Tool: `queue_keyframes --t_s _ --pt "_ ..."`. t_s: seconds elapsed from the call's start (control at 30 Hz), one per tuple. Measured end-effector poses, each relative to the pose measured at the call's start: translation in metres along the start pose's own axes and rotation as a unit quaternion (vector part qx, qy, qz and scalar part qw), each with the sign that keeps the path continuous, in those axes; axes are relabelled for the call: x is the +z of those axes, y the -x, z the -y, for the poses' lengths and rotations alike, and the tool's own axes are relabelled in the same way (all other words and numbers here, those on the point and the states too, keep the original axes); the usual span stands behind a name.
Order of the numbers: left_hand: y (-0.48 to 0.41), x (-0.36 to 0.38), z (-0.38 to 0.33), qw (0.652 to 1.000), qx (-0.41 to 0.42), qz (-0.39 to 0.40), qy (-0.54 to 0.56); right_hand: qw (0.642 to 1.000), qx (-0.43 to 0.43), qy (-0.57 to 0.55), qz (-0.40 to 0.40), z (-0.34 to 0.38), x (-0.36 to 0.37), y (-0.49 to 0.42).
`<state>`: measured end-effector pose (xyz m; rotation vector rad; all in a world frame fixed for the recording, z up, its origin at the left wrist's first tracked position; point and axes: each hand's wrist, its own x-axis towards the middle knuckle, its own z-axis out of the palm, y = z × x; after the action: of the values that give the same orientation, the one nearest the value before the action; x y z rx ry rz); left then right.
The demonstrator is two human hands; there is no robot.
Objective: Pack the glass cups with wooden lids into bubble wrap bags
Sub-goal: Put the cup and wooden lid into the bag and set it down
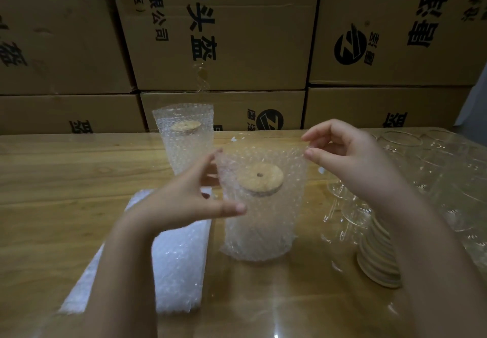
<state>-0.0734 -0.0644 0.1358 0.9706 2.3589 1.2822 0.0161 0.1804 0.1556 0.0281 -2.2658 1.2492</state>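
The bubble wrap bag [295, 171] stands upright on the table [66, 174]. The glass cup [258, 221] sits inside it, capped by its wooden lid [261, 179]. The left hand [184, 200] grips the left wall of the bag, thumb in front and fingers behind. The right hand [350, 161] pinches the right rim between thumb and forefinger. Gripping opposite sides spreads the mouth, probably to seat the cup fully. A packed cup [185, 142] stands behind. Flat bags [179, 258] lie to the left and spare lids [379, 261] to the right.

Stacked cardboard boxes [237, 47] behind wooden table [66, 174]
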Motion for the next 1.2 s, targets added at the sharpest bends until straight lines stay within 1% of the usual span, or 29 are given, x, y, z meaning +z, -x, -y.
queue_keyframes --t_s 0.03,0.1,0.2,0.27,0.3,0.4,0.47,0.57,0.63,0.7,0.8,0.93,0.97,1.0,1.03,1.1,1.13,1.17,1.2 --pt "-0.004 0.006 0.005 1.0 -0.002 0.028 0.0 1.0 0.003 -0.004 0.002 0.0 0.0 0.0" --pt "-0.013 0.017 0.013 0.999 -0.002 0.046 0.015 1.0 0.003 -0.006 0.006 0.002 0.003 0.0" --pt "-0.02 0.025 0.02 0.998 0.008 0.029 0.057 1.0 0.001 0.0 -0.003 0.001 0.007 0.0" --pt "-0.021 0.025 0.023 0.997 0.015 0.008 0.077 0.999 0.015 -0.026 0.01 -0.001 0.007 -0.001" --pt "-0.021 0.024 0.024 0.996 0.019 0.001 0.086 0.998 0.033 -0.042 0.033 -0.003 0.007 -0.002" --pt "-0.022 0.025 0.028 0.992 0.043 -0.011 0.117 0.981 0.11 -0.079 0.137 -0.013 0.013 -0.003" --pt "-0.023 0.026 0.027 0.988 0.053 -0.022 0.142 0.968 0.138 -0.086 0.193 -0.024 0.023 -0.002" --pt "-0.025 0.029 0.029 0.985 0.054 -0.039 0.161 0.947 0.145 -0.11 0.264 -0.043 0.04 0.003" --pt "-0.026 0.031 0.033 0.983 0.043 -0.063 0.169 0.942 0.134 -0.129 0.278 -0.055 0.054 0.006" --pt "-0.028 0.032 0.036 0.981 0.044 -0.083 0.167 0.948 0.125 -0.131 0.262 -0.063 0.067 0.009" --pt "-0.03 0.035 0.034 0.977 0.062 -0.117 0.169 0.962 0.119 -0.134 0.207 -0.07 0.077 0.007" --pt "-0.034 0.047 0.028 0.974 0.087 -0.136 0.16 0.957 0.111 -0.213 0.162 -0.077 0.081 0.007" --pt "-0.037 0.053 0.028 0.971 0.086 -0.157 0.16 0.955 0.112 -0.231 0.148 -0.079 0.082 0.007" --pt "-0.04 0.061 0.029 0.962 0.075 -0.198 0.174 0.955 0.115 -0.241 0.131 -0.08 0.083 0.006" --pt "-0.042 0.071 0.03 0.943 0.052 -0.254 0.208 0.956 0.121 -0.246 0.108 -0.08 0.084 0.005" --pt "-0.045 0.091 0.037 0.878 -0.039 -0.346 0.328 0.96 0.145 -0.235 0.039 -0.078 0.085 0.001" --pt "-0.047 0.102 0.042 0.846 -0.097 -0.368 0.374 0.964 0.157 -0.213 0.002 -0.078 0.085 -0.002" --pt "-0.046 0.113 0.047 0.83 -0.14 -0.373 0.39 0.969 0.167 -0.181 -0.032 -0.078 0.085 -0.003" --pt "-0.044 0.124 0.052 0.835 -0.161 -0.365 0.379 0.972 0.173 -0.144 -0.061 -0.078 0.085 -0.004"
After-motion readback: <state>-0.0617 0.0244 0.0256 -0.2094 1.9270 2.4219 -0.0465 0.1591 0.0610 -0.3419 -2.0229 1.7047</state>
